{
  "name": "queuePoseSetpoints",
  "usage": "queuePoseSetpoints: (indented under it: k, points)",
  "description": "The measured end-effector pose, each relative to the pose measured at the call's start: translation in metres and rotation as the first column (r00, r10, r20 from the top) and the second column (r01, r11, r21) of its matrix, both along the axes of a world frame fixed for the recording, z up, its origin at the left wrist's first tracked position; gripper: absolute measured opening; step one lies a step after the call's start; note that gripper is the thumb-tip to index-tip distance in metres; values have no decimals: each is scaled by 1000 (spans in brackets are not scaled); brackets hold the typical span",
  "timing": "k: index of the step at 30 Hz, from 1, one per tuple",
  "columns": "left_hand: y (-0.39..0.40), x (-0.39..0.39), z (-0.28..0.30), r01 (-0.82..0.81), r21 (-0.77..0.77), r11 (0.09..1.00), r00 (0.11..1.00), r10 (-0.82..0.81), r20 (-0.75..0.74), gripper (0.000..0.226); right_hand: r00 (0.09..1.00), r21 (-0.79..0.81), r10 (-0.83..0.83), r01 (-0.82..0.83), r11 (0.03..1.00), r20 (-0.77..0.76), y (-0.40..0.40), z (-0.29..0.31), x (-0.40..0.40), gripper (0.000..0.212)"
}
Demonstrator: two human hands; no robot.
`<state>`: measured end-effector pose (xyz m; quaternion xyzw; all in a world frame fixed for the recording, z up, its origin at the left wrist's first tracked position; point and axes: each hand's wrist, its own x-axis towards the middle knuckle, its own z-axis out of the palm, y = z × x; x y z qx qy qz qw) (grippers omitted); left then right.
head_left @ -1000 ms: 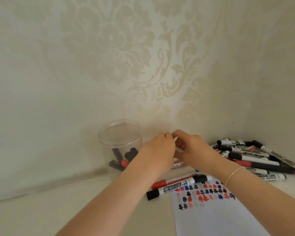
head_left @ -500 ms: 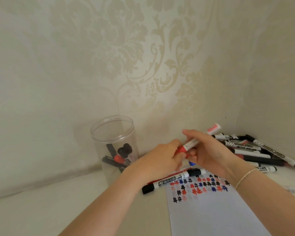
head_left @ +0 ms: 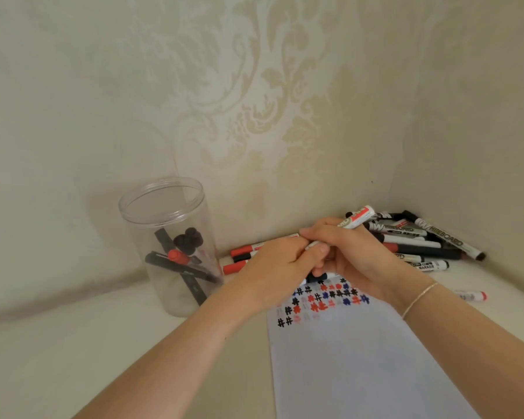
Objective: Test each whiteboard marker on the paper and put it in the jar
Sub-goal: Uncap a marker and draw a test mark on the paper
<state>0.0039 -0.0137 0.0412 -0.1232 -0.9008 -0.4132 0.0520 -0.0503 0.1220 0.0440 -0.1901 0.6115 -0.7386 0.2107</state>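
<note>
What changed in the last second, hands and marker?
Both hands met over a marker a second ago, lifted a red-labelled marker clear, and now close together on it above the paper, with its red cap end hidden. The jar, its markers and the pile by the wall stayed put.

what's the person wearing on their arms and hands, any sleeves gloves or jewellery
Both forearms are bare as far as the head view shows: no sleeves and no gloves. The left hand and its wrist carry nothing that can be seen. The right hand has a thin, light gold-toned bracelet round the wrist, a fine chain or band. No rings or watch show on the visible parts of the fingers.
</note>
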Motion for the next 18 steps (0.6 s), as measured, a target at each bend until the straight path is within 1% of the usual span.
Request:
queuePoseSetpoints:
  k: [3, 7, 10, 12, 14, 15, 16, 18]
  points:
    - [6, 0, -2, 38, 65, 997, 999, -39, 15, 37, 1000, -11, -14, 14, 1000, -2, 5, -7, 3, 25]
    - [11, 0, -3, 46, 127, 991, 995, -57, 82, 38, 999, -20, -41, 41, 999, 1, 8, -14, 5, 24]
    - [12, 0, -2, 57, 164, 985, 985, -83, 154, 39, 998, -32, -52, 53, 998, 30, 9, -20, 8, 16]
    - [12, 0, -2, 60, 189, 980, 972, -101, 211, 41, 998, -35, -39, 41, 999, 49, 9, -24, 10, 14]
    - [12, 2, -3, 33, 225, 974, 948, -102, 302, 48, 999, -41, -27, 29, 999, 44, 11, -25, 12, 12]
    - [12, 4, -5, 16, 235, 972, 933, -99, 347, 53, 999, -41, -19, 20, 999, 30, 12, -24, 12, 15]
    - [11, 5, -8, 2, 226, 974, 923, -89, 375, 57, 1000, -37, -12, 12, 999, 15, 13, -24, 12, 19]
    - [8, 4, -12, -5, 133, 991, 935, -42, 351, 56, 1000, -25, -29, 29, 999, 1, 15, -25, 11, 19]
